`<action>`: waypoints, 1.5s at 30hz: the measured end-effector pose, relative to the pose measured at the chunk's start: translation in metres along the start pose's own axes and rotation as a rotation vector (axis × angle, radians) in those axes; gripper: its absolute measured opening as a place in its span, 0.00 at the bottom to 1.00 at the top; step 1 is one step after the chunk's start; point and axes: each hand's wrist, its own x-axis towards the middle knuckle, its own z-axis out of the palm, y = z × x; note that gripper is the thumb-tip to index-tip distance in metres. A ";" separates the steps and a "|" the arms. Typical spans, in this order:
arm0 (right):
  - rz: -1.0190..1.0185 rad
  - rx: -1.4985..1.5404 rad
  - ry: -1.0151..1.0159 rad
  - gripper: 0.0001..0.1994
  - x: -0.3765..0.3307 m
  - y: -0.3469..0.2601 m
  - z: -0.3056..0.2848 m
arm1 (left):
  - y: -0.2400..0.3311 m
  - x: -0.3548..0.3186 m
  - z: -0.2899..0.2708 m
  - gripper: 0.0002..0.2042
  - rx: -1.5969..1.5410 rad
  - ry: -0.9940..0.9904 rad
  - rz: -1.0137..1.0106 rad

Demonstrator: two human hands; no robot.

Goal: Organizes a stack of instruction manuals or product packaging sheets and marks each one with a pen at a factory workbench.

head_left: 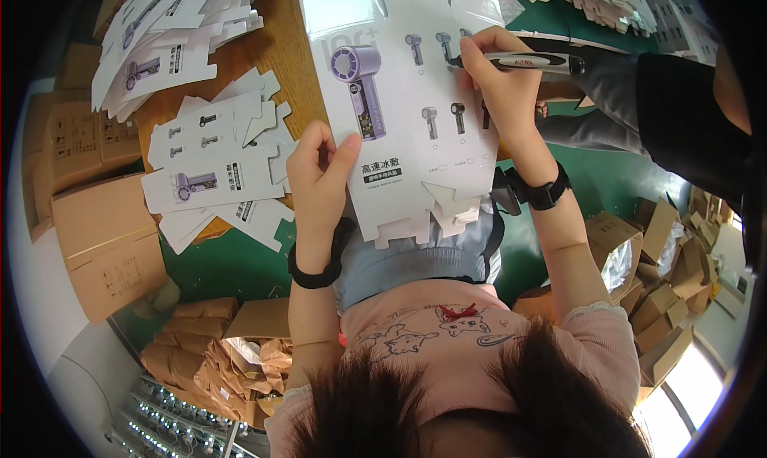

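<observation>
A flat white box blank (401, 91), printed with a large purple handheld fan and several small fans, lies tilted over the table edge and my lap. My left hand (315, 178) grips its left edge, with the thumb on the printed face and the fingers mostly hidden behind. In my right hand (511, 91) is a dark marker pen (547, 63) with a pale label, lying nearly level. Its tip end points left, close to a small printed fan in the upper row; whether it touches the card cannot be told. Cut flaps (451, 206) stick out at the blank's lower end.
On the wooden table (280, 19), more printed blanks (216, 150) lie loosely at the left, below a taller stack (164, 43). Brown cartons (108, 246) stand at the far left, with others (667, 250) at the right. Another person's grey-trousered leg (599, 126) is at the right.
</observation>
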 end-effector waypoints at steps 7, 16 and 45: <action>-0.007 -0.054 0.027 0.06 -0.002 0.007 -0.001 | -0.001 0.001 0.003 0.16 -0.029 0.026 0.046; -0.017 -0.037 0.049 0.06 -0.002 0.009 0.000 | -0.006 0.002 0.003 0.16 -0.032 0.039 0.036; -0.091 -0.118 -0.195 0.06 -0.056 -0.006 -0.002 | -0.009 0.018 0.019 0.14 -0.210 0.237 0.145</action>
